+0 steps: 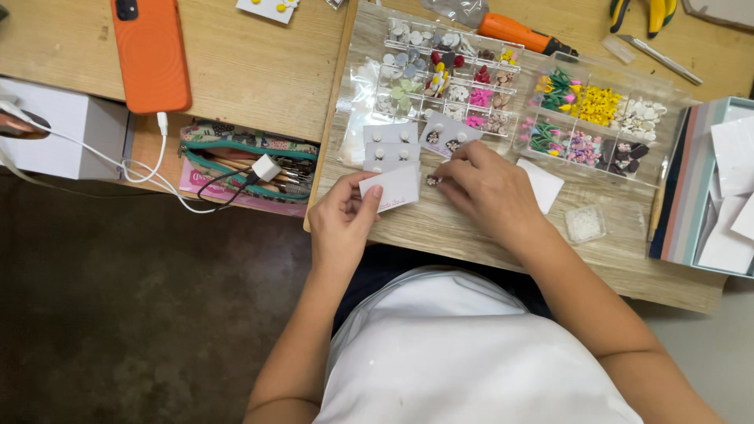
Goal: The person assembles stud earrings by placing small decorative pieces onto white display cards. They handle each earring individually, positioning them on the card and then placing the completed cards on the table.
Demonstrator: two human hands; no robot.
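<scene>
My left hand (342,216) grips a small white card (392,191) by its left edge, just above the wooden table (440,228). My right hand (483,184) pinches a tiny dark earring piece (431,180) right beside the card's right edge. Just beyond the hands lie several white cards (390,140) with small studs fixed to them, and one more card (449,133) with dark studs.
Two clear compartment boxes of small coloured flower pieces sit behind: one (440,71) in the middle, one (597,118) to the right. An orange phone (149,51) with a white cable, a pencil pouch (243,157), an orange-handled tool (522,35), a small clear tub (585,224) and a teal box (707,188) surround the area.
</scene>
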